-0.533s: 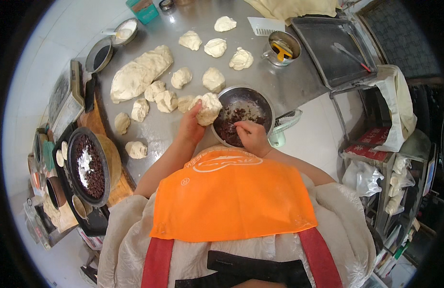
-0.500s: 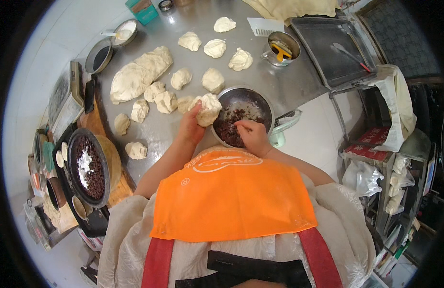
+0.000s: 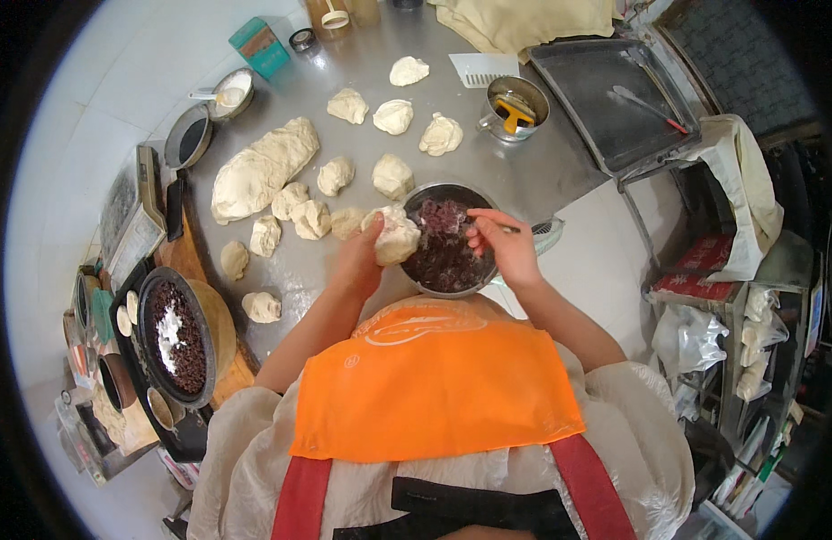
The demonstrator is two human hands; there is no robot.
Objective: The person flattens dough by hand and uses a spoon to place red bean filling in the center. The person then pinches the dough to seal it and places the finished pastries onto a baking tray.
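Observation:
My left hand (image 3: 362, 256) is closed round a hollowed piece of pale dough (image 3: 398, 241), held at the left rim of a metal bowl (image 3: 425, 286). Dark red filling (image 3: 447, 261) lies in that bowl. Over it, my right hand (image 3: 504, 245) pinches a thin handle, apparently a spoon; a clump of filling (image 3: 443, 218) sits at its far end and hides its tip. Several loose dough pieces (image 3: 393, 176) lie on the metal table beyond my hands, next to a large dough slab (image 3: 265, 169).
At the left, a pan (image 3: 207, 364) holds dark filling topped with white powder. A metal pot (image 3: 517, 108) with a yellow-handled tool stands beyond the bowl, near a white scraper (image 3: 484, 68). A black baking tray (image 3: 609, 108) lies at the far right.
My right hand has risen from inside the bowl toward its right rim, and a clump of filling is lifted. My left hand still holds the dough. The whole view has shifted slightly.

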